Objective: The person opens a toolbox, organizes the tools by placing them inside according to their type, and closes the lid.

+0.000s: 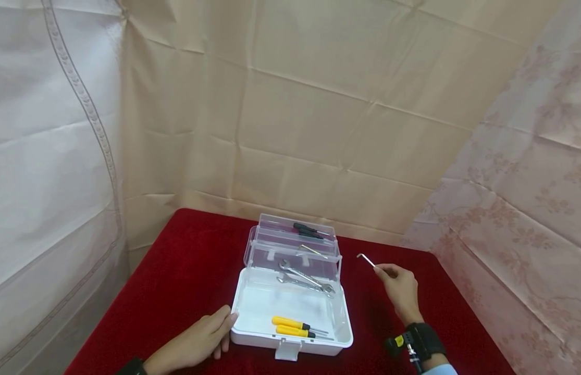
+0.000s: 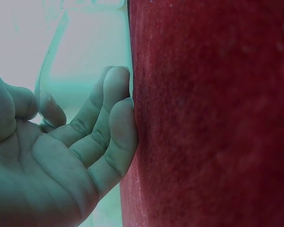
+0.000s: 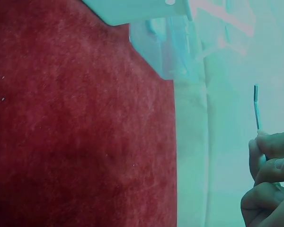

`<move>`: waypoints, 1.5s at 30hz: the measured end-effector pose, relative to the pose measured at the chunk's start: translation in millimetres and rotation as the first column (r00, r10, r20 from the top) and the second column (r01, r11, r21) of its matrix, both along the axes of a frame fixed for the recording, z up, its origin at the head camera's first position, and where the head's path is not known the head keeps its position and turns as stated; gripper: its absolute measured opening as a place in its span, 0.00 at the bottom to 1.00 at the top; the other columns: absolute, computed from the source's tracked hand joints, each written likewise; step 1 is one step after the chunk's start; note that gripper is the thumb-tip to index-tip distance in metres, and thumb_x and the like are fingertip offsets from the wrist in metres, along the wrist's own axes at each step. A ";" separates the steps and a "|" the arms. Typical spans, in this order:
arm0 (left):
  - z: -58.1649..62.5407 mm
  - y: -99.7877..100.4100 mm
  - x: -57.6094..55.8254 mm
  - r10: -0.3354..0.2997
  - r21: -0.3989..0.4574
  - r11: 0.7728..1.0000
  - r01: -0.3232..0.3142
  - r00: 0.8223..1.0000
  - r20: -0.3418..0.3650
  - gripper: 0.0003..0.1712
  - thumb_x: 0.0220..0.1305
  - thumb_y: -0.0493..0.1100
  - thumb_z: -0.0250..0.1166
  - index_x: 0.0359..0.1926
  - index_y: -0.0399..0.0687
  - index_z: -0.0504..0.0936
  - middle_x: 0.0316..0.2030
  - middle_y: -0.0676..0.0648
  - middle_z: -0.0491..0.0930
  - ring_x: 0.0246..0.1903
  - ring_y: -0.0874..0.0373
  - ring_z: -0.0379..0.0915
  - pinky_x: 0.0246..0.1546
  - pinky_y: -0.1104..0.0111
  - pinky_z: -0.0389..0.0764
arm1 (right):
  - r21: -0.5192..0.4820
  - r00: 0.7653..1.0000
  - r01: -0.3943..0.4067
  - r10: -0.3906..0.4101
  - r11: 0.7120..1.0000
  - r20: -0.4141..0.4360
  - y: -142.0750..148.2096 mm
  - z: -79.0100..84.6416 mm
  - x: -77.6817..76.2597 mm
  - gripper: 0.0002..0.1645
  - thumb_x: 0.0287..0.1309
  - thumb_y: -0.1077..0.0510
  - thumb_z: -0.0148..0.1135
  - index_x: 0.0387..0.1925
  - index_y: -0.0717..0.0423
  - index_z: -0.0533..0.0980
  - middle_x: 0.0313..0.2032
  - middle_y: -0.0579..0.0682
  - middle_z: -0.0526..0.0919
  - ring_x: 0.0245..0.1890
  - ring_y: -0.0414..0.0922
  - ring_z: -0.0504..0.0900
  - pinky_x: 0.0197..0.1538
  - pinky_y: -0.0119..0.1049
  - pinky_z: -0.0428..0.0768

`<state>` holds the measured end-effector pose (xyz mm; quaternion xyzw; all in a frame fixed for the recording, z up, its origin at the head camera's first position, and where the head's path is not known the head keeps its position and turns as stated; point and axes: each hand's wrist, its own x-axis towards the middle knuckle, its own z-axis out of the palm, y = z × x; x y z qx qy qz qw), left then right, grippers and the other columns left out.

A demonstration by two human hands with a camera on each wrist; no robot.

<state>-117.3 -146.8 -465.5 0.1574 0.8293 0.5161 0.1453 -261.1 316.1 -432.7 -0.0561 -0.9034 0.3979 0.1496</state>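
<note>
A white toolbox (image 1: pixel 267 341) stands with its lid raised on the red-covered table. My left hand (image 1: pixel 203 336) is at the box's left front corner, its fingertips touching the outer wall with fingers loosely bent, as the left wrist view also shows. To the right of the box, my right hand (image 1: pixel 400 289) pinches a thin metal hex key (image 1: pixel 367 260) between thumb and fingers, its short bent end pointing away from the hand. That hex key (image 3: pixel 256 106) is held up above the table. Inside the box lie two yellow-handled screwdrivers (image 1: pixel 290 323) at the front.
Two wrenches (image 1: pixel 301 276) lie toward the back of the box. The clear tiered trays (image 1: pixel 276 234) behind hold black-handled screwdrivers (image 1: pixel 306 228) and another hex key (image 1: pixel 313 251). A latch (image 1: pixel 287 350) hangs at the front. Cloth curtains (image 1: pixel 290 130) surround the red table (image 1: pixel 192 260).
</note>
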 end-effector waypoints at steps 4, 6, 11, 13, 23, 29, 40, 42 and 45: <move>-0.4 -0.4 0.0 -0.002 -0.001 1.000 0.002 1.000 -0.002 0.20 0.83 0.56 0.44 0.40 0.47 0.71 0.23 0.49 0.78 0.19 0.54 0.73 0.21 0.69 0.71 | -0.019 1.000 -0.005 0.005 1.000 -0.003 -5.7 2.5 0.1 0.19 0.69 0.45 0.66 0.50 0.55 0.85 0.47 0.56 0.88 0.50 0.53 0.82 0.51 0.51 0.77; -0.5 -0.7 0.4 -0.003 0.001 1.000 0.003 1.000 -0.003 0.20 0.83 0.55 0.44 0.40 0.47 0.71 0.23 0.49 0.78 0.19 0.54 0.73 0.21 0.69 0.71 | -0.026 1.000 -0.013 0.013 1.000 -0.002 -8.3 2.9 0.0 0.19 0.69 0.46 0.66 0.50 0.55 0.85 0.47 0.56 0.88 0.49 0.53 0.82 0.50 0.50 0.77; -0.6 -0.9 0.2 -0.006 0.001 1.000 0.006 1.000 -0.007 0.20 0.83 0.55 0.44 0.40 0.47 0.71 0.23 0.49 0.77 0.18 0.54 0.73 0.23 0.68 0.73 | -0.043 1.000 -0.019 0.019 0.999 -0.009 -12.7 2.6 -1.4 0.19 0.69 0.46 0.67 0.50 0.55 0.86 0.47 0.56 0.88 0.49 0.52 0.82 0.50 0.49 0.76; -0.8 -1.0 -0.1 -0.007 0.003 1.000 0.007 1.000 -0.007 0.20 0.83 0.55 0.44 0.40 0.47 0.71 0.23 0.49 0.77 0.18 0.54 0.74 0.23 0.68 0.73 | -0.058 1.000 -0.021 0.020 0.998 -0.018 -14.2 2.5 -2.3 0.19 0.69 0.46 0.67 0.50 0.55 0.85 0.47 0.56 0.88 0.49 0.52 0.82 0.52 0.50 0.76; 0.4 -1.4 -1.2 -0.016 -0.029 0.999 0.015 0.999 -0.046 0.21 0.84 0.56 0.44 0.39 0.48 0.72 0.22 0.51 0.77 0.17 0.55 0.74 0.24 0.67 0.74 | -0.137 0.997 -0.057 0.050 0.989 -0.050 -25.8 4.9 -4.7 0.18 0.68 0.47 0.68 0.50 0.55 0.85 0.48 0.57 0.87 0.50 0.53 0.81 0.57 0.54 0.75; 0.7 -1.1 -1.0 -0.007 -0.030 1.000 0.006 1.000 -0.027 0.21 0.83 0.56 0.44 0.39 0.48 0.72 0.22 0.50 0.77 0.18 0.55 0.73 0.22 0.67 0.72 | -0.158 0.997 -0.065 0.057 0.985 -0.049 -33.8 5.0 -7.2 0.16 0.68 0.48 0.68 0.50 0.54 0.86 0.47 0.56 0.87 0.49 0.53 0.81 0.56 0.52 0.76; -0.2 -1.2 -1.8 -0.004 -0.042 0.999 0.002 0.999 -0.051 0.22 0.83 0.57 0.43 0.38 0.49 0.72 0.22 0.51 0.77 0.18 0.56 0.73 0.22 0.68 0.71 | -0.192 0.995 -0.091 0.081 0.977 -0.059 -43.2 6.0 -9.4 0.15 0.68 0.49 0.69 0.49 0.54 0.86 0.47 0.55 0.88 0.49 0.52 0.81 0.58 0.52 0.77; -0.7 -1.5 -1.7 -0.003 -0.041 0.999 0.001 0.999 -0.051 0.22 0.83 0.58 0.43 0.38 0.49 0.72 0.22 0.51 0.77 0.18 0.55 0.73 0.22 0.68 0.71 | -0.191 0.994 -0.096 0.086 0.977 -0.063 -45.2 5.9 -9.4 0.15 0.68 0.50 0.69 0.49 0.54 0.86 0.47 0.55 0.88 0.49 0.52 0.82 0.58 0.52 0.77; -1.6 -1.6 -1.7 -0.001 -0.040 0.999 -0.001 0.999 -0.049 0.22 0.83 0.58 0.43 0.38 0.49 0.72 0.22 0.51 0.77 0.18 0.55 0.73 0.22 0.68 0.71 | -0.186 0.994 -0.100 0.090 0.977 -0.062 -48.1 5.8 -9.0 0.15 0.67 0.49 0.69 0.49 0.54 0.86 0.46 0.55 0.88 0.49 0.52 0.82 0.58 0.53 0.78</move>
